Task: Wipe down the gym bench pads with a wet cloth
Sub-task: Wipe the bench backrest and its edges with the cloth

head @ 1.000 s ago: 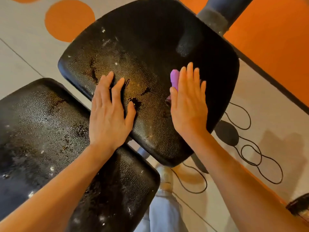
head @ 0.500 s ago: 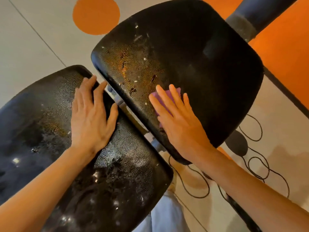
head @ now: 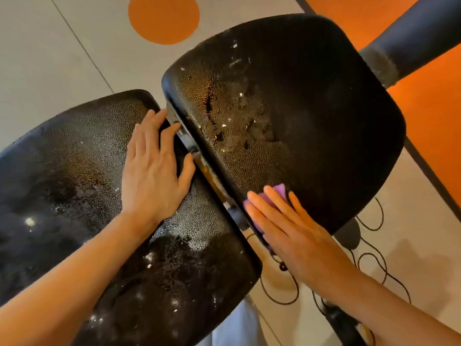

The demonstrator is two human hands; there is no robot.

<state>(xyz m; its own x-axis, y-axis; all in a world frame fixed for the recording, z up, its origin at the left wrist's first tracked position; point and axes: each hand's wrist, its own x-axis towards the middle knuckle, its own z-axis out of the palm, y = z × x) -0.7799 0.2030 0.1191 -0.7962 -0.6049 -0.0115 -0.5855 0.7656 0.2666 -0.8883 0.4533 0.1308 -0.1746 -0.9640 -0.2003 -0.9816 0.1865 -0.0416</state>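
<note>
Grey floor [head: 62, 58] with orange circle [head: 163, 17] beyond the hands. Near black pad [head: 74, 171], wet and speckled: left hand [head: 152, 171] flat on it, fingers straight, tips at the gap. Far black pad [head: 311, 108], scuffed: right hand [head: 294, 233] flat at its near edge, fingers extended, pressing purple cloth [head: 279, 193] beneath them. Black cable [head: 374, 258] looped on floor under the right hand.

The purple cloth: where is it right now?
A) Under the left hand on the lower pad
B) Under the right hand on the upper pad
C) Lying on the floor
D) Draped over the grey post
B: the purple cloth peeks out from under the right hand's flat fingers on the upper pad.
</note>
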